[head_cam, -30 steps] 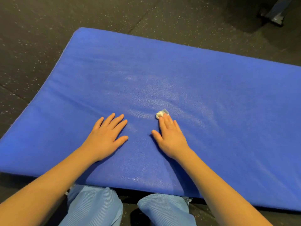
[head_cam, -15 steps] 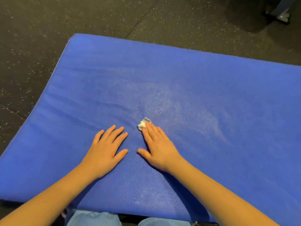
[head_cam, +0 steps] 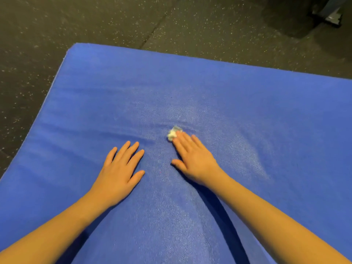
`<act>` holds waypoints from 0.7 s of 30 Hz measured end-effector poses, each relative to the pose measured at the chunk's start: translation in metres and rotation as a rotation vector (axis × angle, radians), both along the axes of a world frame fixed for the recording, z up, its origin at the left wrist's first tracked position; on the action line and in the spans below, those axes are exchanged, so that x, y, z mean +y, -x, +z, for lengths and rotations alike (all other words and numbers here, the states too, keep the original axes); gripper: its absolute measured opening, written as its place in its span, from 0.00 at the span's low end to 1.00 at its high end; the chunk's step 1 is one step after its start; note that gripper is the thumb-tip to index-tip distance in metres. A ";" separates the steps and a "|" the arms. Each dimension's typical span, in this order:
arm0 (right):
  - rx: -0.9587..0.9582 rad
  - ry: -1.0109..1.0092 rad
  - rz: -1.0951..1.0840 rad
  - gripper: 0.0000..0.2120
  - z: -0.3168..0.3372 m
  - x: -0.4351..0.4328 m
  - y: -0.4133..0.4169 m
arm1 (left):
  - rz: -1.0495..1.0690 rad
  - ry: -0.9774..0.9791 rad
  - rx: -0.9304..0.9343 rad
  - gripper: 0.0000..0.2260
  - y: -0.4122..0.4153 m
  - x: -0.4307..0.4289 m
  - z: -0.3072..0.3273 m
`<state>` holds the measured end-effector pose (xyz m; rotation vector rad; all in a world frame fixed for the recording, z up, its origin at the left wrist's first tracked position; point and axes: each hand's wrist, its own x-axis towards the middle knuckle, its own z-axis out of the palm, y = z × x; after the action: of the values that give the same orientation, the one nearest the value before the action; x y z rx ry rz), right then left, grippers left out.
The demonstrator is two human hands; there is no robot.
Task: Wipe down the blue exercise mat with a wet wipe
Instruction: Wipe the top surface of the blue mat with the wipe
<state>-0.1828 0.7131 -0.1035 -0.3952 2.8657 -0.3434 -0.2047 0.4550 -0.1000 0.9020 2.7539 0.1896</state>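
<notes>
**Small wipe, big mat**

Speckled dark floor (head_cam: 28, 54) borders the mat (head_cam: 266, 111) at left; the mat's left strip looks matte and, on this showing, unwiped.

The left hand (head_cam: 118, 168) lies flat on the mat, fingers straight and slightly spread, holding nothing; it seems to serve as a brace, and it should press down firmly, since shallow ripples run across the foam just beyond it.

Just to its right sits the wipe (head_cam: 172, 134), a small white wad on the mat's middle, pinned under the fingertips of the right hand (head_cam: 192, 159); that hand is flat too, fingers straight and close together, thumb out to the side, pressing rather than gripping.

A pale sheen right of the right hand suggests ground already damp; the job looks partly done at best.

To do this step well: keep the wad fully under the pads so it does not roll free; push in long, overlapping strokes with even weight; opening the wipe out would likely cover more per pass; work toward the dull left strip and the far edge.

A metal foot (head_cam: 331, 16) stands on the floor at top right, well apart from the mat.
</notes>
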 end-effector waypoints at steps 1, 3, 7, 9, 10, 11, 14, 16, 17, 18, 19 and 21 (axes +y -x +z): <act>0.011 -0.024 -0.101 0.37 -0.002 0.007 0.013 | 0.017 -0.008 0.005 0.31 0.010 0.003 0.000; -0.007 -0.031 -0.321 0.33 -0.004 0.010 0.039 | 0.117 -0.035 -0.030 0.33 0.029 0.010 -0.002; 0.001 0.119 -0.239 0.36 -0.002 -0.017 0.049 | 0.108 0.022 -0.003 0.31 0.041 0.013 -0.011; -0.029 0.096 -0.038 0.39 0.000 -0.019 0.040 | 0.091 0.043 0.031 0.28 0.038 0.011 -0.013; -0.024 0.064 0.010 0.39 0.000 -0.012 0.043 | 0.093 0.037 0.037 0.28 0.038 0.011 -0.014; 0.005 0.049 0.007 0.37 0.000 -0.002 0.052 | 0.094 0.026 0.031 0.28 0.039 0.012 -0.013; 0.054 0.034 -0.210 0.31 0.000 0.020 0.091 | 0.053 0.011 0.036 0.29 0.052 0.009 -0.012; 0.024 0.055 -0.348 0.32 -0.003 0.019 0.114 | 0.076 0.020 0.038 0.30 0.067 0.007 -0.012; 0.014 0.070 -0.365 0.33 -0.005 0.013 0.120 | 0.115 0.021 0.028 0.31 0.073 0.006 -0.013; 0.014 0.085 -0.333 0.34 -0.006 0.006 0.121 | 0.153 0.025 0.016 0.31 0.078 0.006 -0.013; 0.017 0.098 -0.266 0.35 -0.007 0.001 0.118 | 0.168 0.037 0.014 0.31 0.081 0.006 -0.014; 0.028 0.105 -0.131 0.35 -0.008 0.000 0.109 | 0.149 0.075 0.036 0.31 0.079 0.005 -0.017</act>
<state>-0.2915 0.7133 -0.1114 -0.2326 2.9164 -0.5167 -0.2835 0.4598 -0.1173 0.6884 2.8418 0.0964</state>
